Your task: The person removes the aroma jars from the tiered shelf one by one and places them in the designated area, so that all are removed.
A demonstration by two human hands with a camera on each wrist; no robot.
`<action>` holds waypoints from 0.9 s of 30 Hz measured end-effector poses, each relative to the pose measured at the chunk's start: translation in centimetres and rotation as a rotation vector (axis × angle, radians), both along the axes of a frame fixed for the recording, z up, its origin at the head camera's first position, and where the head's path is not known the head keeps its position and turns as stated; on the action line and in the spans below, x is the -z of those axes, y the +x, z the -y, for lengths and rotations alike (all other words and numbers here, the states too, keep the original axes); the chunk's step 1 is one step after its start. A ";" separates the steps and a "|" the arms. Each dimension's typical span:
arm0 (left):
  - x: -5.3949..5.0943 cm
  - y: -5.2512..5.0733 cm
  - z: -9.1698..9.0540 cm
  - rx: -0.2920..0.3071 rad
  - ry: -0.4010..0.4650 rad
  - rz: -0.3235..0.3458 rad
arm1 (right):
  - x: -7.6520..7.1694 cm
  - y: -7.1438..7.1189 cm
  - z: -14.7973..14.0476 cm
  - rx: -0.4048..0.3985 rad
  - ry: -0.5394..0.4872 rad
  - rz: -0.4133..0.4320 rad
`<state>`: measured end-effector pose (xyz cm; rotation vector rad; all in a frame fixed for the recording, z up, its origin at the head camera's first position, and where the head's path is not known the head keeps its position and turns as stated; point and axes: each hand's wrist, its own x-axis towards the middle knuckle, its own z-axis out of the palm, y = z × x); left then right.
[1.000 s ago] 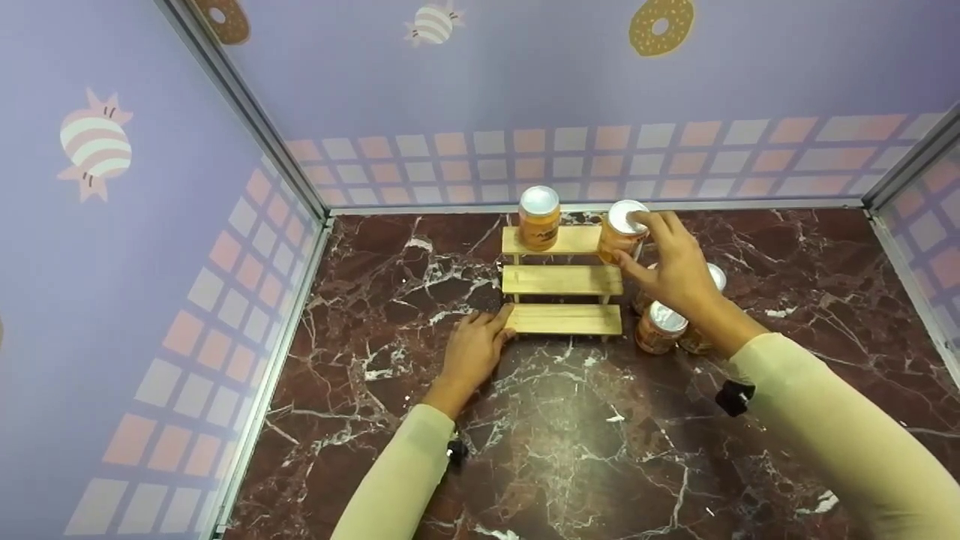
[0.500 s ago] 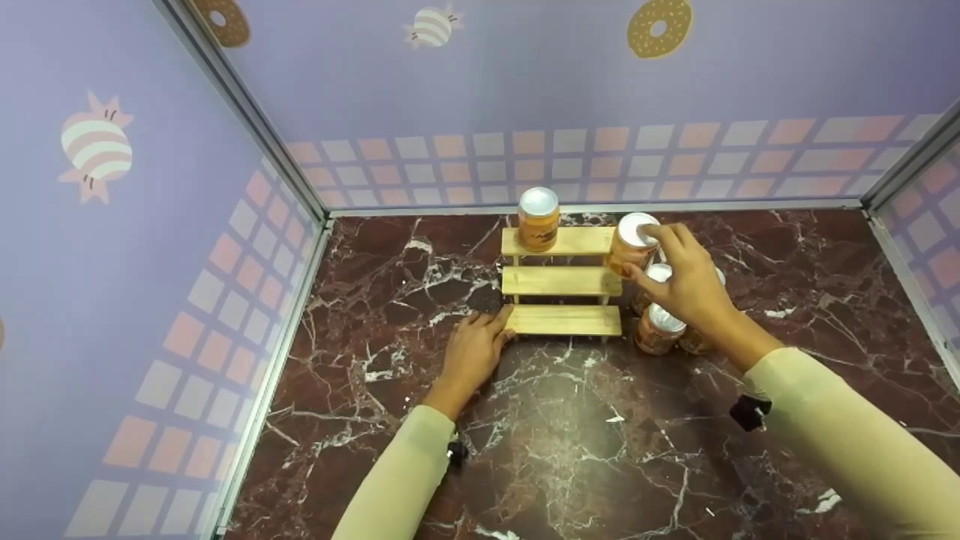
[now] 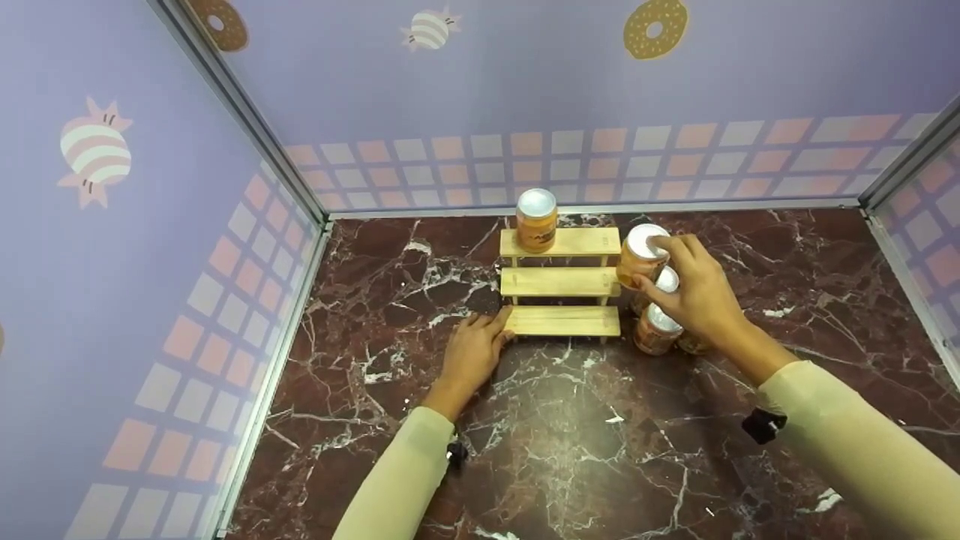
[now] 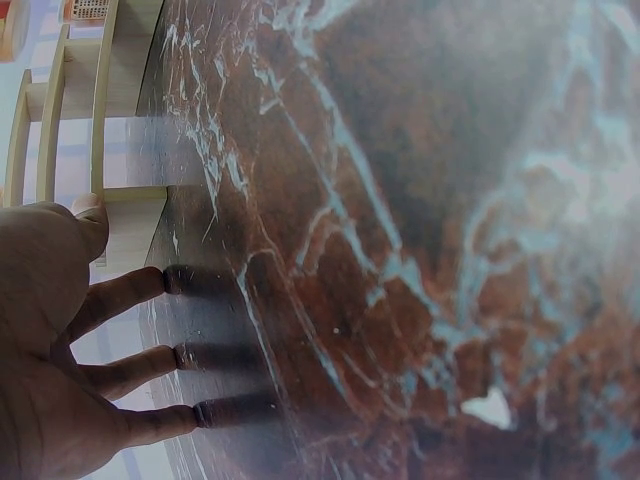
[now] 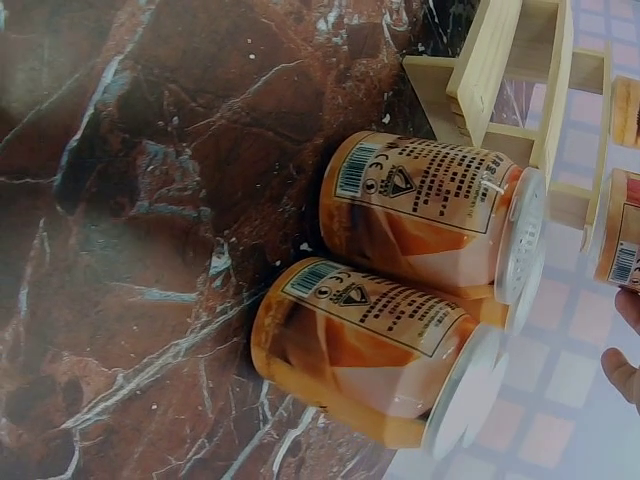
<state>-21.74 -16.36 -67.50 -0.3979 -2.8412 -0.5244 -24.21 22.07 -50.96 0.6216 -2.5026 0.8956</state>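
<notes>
My right hand (image 3: 694, 289) pinches an orange can (image 3: 637, 262) with a white lid, thumb on its side and fingers at the lid. The held can (image 5: 618, 235) is upright, in the air just off the right end of a three-step wooden rack (image 3: 560, 282). Another orange can (image 3: 536, 221) stands on the left of the top step. My left hand (image 3: 472, 349) rests at the left end of the bottom step; in the left wrist view its thumb touches the wood and its other fingers (image 4: 140, 370) are spread toward the tabletop.
Several more cans (image 3: 657, 330) stand close together on the marbled tabletop (image 3: 562, 435), right of the rack and partly hidden by my right hand. Two show their labels in the right wrist view, the nearer can (image 5: 370, 350) below the other. A patterned wall (image 3: 450, 90) rises behind the rack.
My right hand has carried the can from the right end of the top step rightward and nearer to me, off the rack. My left hand has stayed in place.
</notes>
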 end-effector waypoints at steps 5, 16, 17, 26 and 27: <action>0.0 0.0 0.0 -0.003 -0.008 0.001 | 0.2 0.3 -0.4 -0.001 0.027 -0.019; 0.2 -0.1 0.1 0.007 0.027 -0.004 | 0.5 1.6 -1.3 0.000 0.032 0.006; 0.2 -0.1 0.1 0.006 0.025 -0.003 | 0.5 1.7 -1.4 -0.002 0.026 0.006; 0.2 -0.1 0.0 0.004 0.009 0.010 | 0.8 2.6 -2.2 -0.021 0.038 -0.026; 0.2 -0.1 0.0 0.005 0.008 0.008 | 0.8 2.7 -2.3 -0.022 0.043 -0.031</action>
